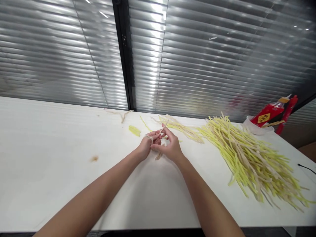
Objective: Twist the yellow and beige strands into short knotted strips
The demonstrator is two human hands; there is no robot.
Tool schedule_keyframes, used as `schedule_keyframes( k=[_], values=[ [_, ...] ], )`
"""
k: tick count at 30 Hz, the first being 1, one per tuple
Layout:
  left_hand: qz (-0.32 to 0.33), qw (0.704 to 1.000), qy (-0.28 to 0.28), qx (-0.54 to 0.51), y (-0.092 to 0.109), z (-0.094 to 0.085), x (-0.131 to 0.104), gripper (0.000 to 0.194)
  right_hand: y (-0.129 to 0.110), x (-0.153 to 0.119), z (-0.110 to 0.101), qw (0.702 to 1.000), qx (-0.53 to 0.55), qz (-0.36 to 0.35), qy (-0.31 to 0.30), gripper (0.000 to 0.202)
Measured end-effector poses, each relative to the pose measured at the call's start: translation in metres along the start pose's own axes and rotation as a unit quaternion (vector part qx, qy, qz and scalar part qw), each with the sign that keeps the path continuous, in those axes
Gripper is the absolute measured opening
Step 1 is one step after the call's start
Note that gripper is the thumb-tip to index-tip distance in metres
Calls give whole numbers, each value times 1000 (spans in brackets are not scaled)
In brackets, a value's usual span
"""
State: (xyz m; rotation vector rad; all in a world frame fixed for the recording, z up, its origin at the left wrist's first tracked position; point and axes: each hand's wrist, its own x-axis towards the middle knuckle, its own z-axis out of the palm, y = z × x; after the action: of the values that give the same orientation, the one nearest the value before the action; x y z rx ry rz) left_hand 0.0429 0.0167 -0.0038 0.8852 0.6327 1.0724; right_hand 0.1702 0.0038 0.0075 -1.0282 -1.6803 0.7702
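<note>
My left hand (147, 144) is closed around a beige pipe cleaner (164, 126), part of which loops over the fingers. Opposite it, my right hand (172, 145) pinches the same strand between curled fingers, its thumb close to the left fingers. More beige strand (159, 156) shows below the two hands; whether it is the same piece I cannot tell. Just beyond the left hand lies a short folded yellow bundle (134, 130). Past the right hand, loose beige and yellow pipe cleaners (187, 131) are spread on the white table (61, 184).
A large heap of yellow and beige pipe cleaners (251, 158) covers the right side. Behind it, a red bottle (268, 113) leans in a white bowl (249, 125). Beige scraps (124, 116) lie near the blinds (197, 59). A black cable (306, 168) is at far right.
</note>
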Motion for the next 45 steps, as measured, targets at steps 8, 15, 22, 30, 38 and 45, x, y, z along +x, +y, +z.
schedule_keyframes(
  k=[8, 15, 22, 30, 38, 45],
  values=[
    [37, 998, 36, 29, -5, 1, 2, 10, -7, -5, 8, 996, -53, -24, 71, 50],
    [65, 993, 43, 85, -10, 6, -1, 26, 6, -2, 11, 996, 14, 24, 81, 47],
    [73, 989, 5, 129, -12, 3, 0, 36, 13, 1, 11, 989, 87, 89, 76, 50],
    [91, 985, 11, 145, -15, 1, 2, 36, 13, 5, 9, 984, 142, 64, 85, 37],
    [77, 984, 5, 162, -10, 1, -2, 34, 11, 11, -1, 955, 265, 121, 61, 31],
    [74, 986, -15, 146, -10, 3, 0, 30, 16, 13, -1, 929, 313, 159, 120, 31]
  ],
)
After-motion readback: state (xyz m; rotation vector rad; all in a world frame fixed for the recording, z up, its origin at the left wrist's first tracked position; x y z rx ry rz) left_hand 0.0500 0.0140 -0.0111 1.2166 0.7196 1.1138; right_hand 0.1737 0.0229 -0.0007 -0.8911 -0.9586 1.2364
